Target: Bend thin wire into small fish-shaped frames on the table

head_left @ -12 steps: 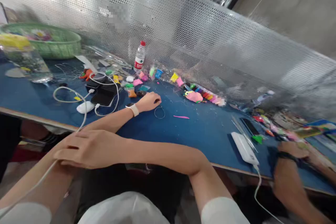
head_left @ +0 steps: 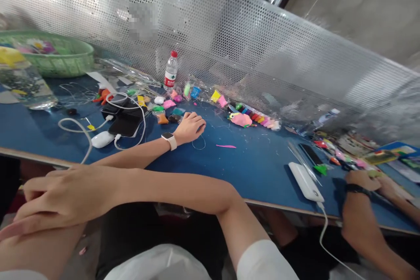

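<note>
My left hand (head_left: 189, 127) rests palm down on the blue table, its fingers loosely bent and holding nothing. A watch with a pale band (head_left: 169, 139) is on that wrist. Just right of the hand lies a thin loop of cord (head_left: 204, 143), and beyond it a pink modelling tool (head_left: 225, 146). Crossing over my left arm, my right hand (head_left: 65, 194) lies on the left forearm near the elbow, fingers stretched out and slightly apart. Behind my left hand are an orange clay packet (head_left: 162, 118) and a pink clay figure (head_left: 242, 119) with a yellow part.
A red-capped bottle (head_left: 171, 72) stands by the perforated metal screen (head_left: 210, 35). At left are a green basket (head_left: 70, 62), a clear jar (head_left: 33, 85), a black phone (head_left: 125, 123) and cables. Rightward lie a white power bank (head_left: 305, 181) and another person's hands (head_left: 362, 180).
My right hand has slid along the left forearm toward the elbow. My left hand has turned flatter, with its knuckles and watch face now showing. The view has shifted slightly.
</note>
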Available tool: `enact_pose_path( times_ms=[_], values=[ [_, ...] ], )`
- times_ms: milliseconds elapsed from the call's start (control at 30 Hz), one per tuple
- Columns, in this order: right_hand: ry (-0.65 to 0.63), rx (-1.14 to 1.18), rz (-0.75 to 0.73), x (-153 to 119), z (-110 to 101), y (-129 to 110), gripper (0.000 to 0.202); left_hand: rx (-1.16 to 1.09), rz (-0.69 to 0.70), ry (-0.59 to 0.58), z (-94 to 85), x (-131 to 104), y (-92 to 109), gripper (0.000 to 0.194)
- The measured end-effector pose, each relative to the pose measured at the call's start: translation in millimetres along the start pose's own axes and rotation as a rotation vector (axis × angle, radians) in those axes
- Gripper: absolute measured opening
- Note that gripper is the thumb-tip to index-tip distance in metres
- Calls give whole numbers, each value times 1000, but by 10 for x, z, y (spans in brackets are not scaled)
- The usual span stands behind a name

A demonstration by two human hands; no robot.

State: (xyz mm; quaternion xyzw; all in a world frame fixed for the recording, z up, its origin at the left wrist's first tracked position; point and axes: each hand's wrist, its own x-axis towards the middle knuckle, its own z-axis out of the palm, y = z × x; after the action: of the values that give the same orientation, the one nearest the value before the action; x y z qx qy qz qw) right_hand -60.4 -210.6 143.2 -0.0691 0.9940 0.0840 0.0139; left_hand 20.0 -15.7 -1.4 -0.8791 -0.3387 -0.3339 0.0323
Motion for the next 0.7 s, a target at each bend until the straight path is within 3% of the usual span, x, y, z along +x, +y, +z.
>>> enact_pose_path(
  times_ms=[67, 100, 267, 333, 367, 433, 533, 700],
  values=[
    [223, 14, 90, -77, 56, 34, 58, 18, 30, -26, 9, 90, 11, 26],
    [258, 35, 113, -113, 82, 68, 53, 26, 51, -42, 12, 160, 10, 26],
    [92, 337, 58, -297, 91, 472, 52, 38, 172, -117, 15, 670, -98, 24],
    [3, 564, 22, -410, 122, 707, 47, 27, 130, -101, 31, 843, -188, 25],
    [23, 661, 22, -474, 162, 824, 44, 9, 65, -72, 45, 899, -240, 26],
    [56, 854, 55, -597, 289, 1041, 34, -7, -57, -12, 82, 938, -351, 28],
    [121, 1067, 119, -715, 517, 1286, 19, 22, -66, -25, 130, 862, -512, 30],
    [176, 1188, 227, -782, 678, 1475, 15, 37, -157, -27, 123, 730, -634, 31]
  ],
)
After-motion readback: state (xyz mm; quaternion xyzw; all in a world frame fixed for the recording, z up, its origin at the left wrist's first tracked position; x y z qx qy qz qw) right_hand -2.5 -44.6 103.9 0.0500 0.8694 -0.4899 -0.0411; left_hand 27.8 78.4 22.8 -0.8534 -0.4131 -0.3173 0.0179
